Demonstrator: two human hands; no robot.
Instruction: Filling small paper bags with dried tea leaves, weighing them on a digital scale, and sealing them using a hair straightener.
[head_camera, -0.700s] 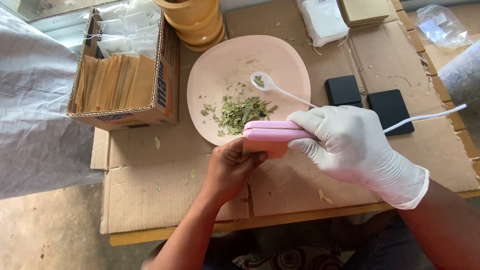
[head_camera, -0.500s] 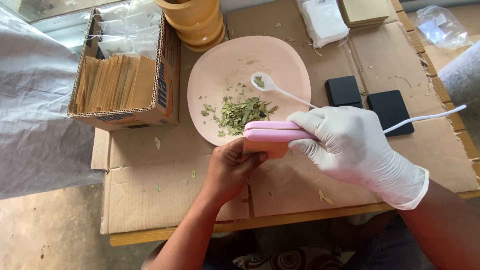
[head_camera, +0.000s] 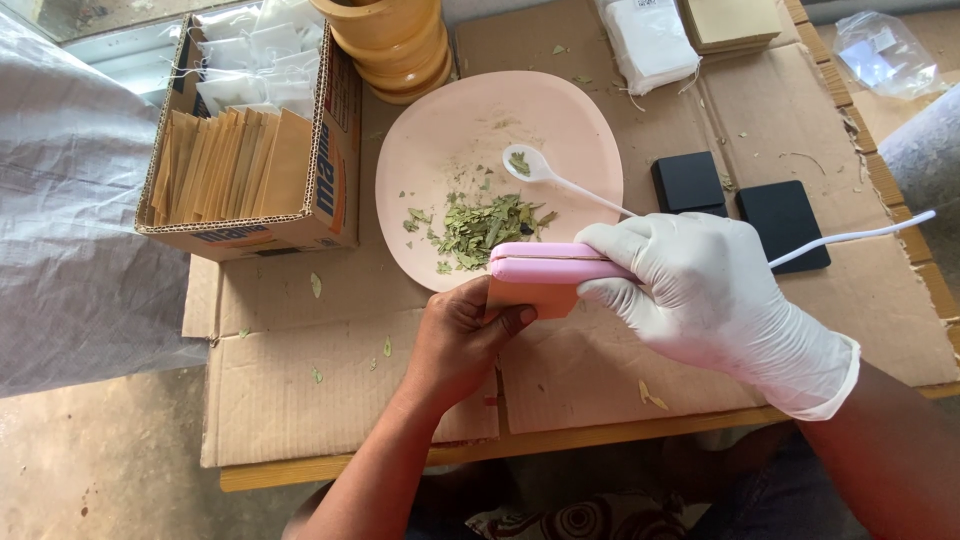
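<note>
Gloved right hand (head_camera: 715, 295) — grip closed round smooth pink sealer (head_camera: 545, 263), clamped on tan paper sachet (head_camera: 535, 298); bare left hand (head_camera: 465, 340) pinches sachet, apparently flat.

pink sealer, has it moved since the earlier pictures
No. The pink sealer sits in the same spot against the pink plate, clamped on the brown packet by the right hand.

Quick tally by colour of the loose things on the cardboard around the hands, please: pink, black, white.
Pink: 2, the plate and the clamp tool in the gloved right hand.
Black: 2, the flat squares.
White: 1, the spoon.
Total: 5
</note>
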